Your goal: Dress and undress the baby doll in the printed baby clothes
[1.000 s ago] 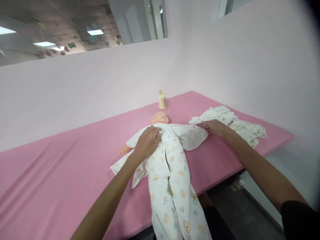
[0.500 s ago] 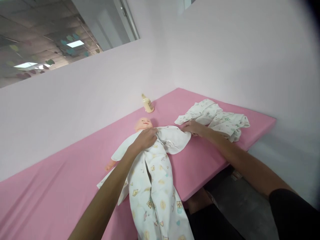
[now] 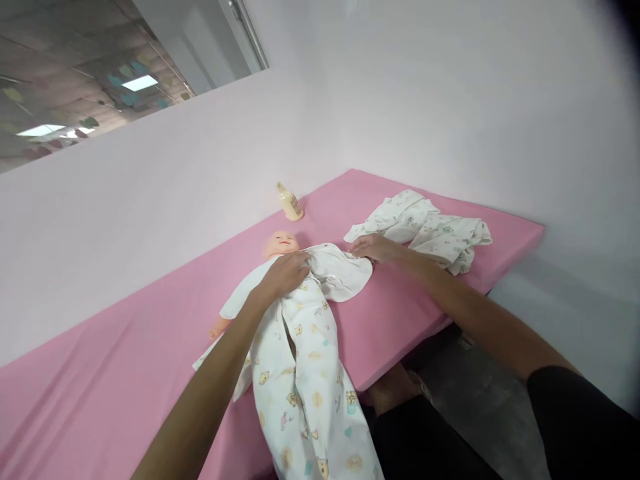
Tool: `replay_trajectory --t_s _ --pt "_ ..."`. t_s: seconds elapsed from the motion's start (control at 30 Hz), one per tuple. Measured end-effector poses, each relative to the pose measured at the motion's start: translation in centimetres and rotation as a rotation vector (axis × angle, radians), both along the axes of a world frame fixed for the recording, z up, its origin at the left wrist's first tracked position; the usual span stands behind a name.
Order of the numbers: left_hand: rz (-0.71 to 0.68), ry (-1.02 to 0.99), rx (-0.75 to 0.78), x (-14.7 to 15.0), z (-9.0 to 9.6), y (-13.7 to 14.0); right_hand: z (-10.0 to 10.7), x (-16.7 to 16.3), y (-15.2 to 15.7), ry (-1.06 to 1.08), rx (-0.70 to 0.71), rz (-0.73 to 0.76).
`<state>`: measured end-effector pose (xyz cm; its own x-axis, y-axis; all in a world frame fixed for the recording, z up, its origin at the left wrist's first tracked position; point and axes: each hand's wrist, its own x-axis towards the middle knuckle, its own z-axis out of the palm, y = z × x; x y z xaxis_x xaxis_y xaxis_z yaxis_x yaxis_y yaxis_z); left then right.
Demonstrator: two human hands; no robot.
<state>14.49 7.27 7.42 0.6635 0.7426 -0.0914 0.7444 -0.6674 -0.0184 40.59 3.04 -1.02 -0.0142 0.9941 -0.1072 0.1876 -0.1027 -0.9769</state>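
Observation:
On its back lies a baby doll (image 3: 283, 243), dressed in a white baby shirt (image 3: 345, 273) whose right-hand side is spread flat on the pink mat. Patterned baby trousers (image 3: 305, 347) with little bears run from its waist toward me, past the mat's front edge. My left hand (image 3: 289, 273) is closed on the shirt at the doll's chest, its fingertips partly hidden in the cloth. At the spread end of the shirt, my right hand (image 3: 376, 248) has its fingers over the cloth edge and holds it. The doll's small hand (image 3: 219, 327) shows on the left.
Behind the doll's head a cream-coloured bottle (image 3: 290, 203) stands by the wall. A crumpled white printed baby garment (image 3: 430, 230) lies just beyond my right hand. The pink padded mat (image 3: 100, 393) meets white walls at the back and right. A window is upper left.
My right hand has shifted slightly left along the shirt edge, its fingers now reaching farther over the cloth. My left hand stays at the chest. The whole view has moved a little.

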Motion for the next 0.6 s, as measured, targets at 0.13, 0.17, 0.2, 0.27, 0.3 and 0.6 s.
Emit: replay_trajectory --t_s 0.13,0.17,0.2,0.27,0.3,0.6 --pt "0.013 -0.008 0.007 -0.4 -0.3 0.4 0.0 0.5 0.0 0.057 0.032 -0.012" --pt "0.014 -0.016 0.007 -0.5 -0.4 0.5 0.0 0.8 0.1 0.063 0.046 -0.046" --pt "0.016 -0.024 0.006 -0.6 -0.5 0.6 0.0 1.2 0.1 0.062 0.062 -0.1" --pt "0.023 -0.038 -0.002 -0.8 -0.6 0.7 0.2 2.1 0.3 0.06 0.104 -0.243" --pt "0.03 -0.041 -0.008 -0.8 -0.6 0.7 0.3 2.6 0.4 0.072 0.134 -0.317" --pt "0.031 0.04 0.014 -1.3 -0.8 1.4 -0.1 5.8 2.7 -0.063 0.309 -0.686"
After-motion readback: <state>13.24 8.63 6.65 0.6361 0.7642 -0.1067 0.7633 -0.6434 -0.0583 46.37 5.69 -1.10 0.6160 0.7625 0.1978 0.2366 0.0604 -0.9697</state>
